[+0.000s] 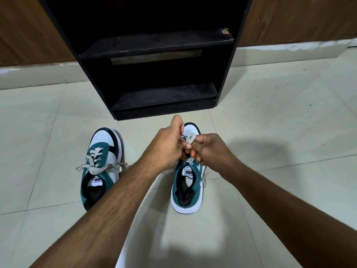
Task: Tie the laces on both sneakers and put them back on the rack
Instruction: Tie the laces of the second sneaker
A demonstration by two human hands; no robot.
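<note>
Two teal, white and black sneakers stand on the floor, toes toward the black shoe rack (154,45). The left sneaker (101,167) has its grey laces lying loose across the tongue. Over the right sneaker (187,188), my left hand (166,146) and my right hand (210,149) meet above its tongue. Both are pinched on the right sneaker's grey lace (190,138), a loop of which shows between the fingers. My hands hide most of the shoe's lacing.
The rack has an upper shelf (154,47) and a lower shelf (166,97), both with nothing on them. It stands on pale floor tiles (270,122) against a brown wooden wall (25,31) with a white skirting.
</note>
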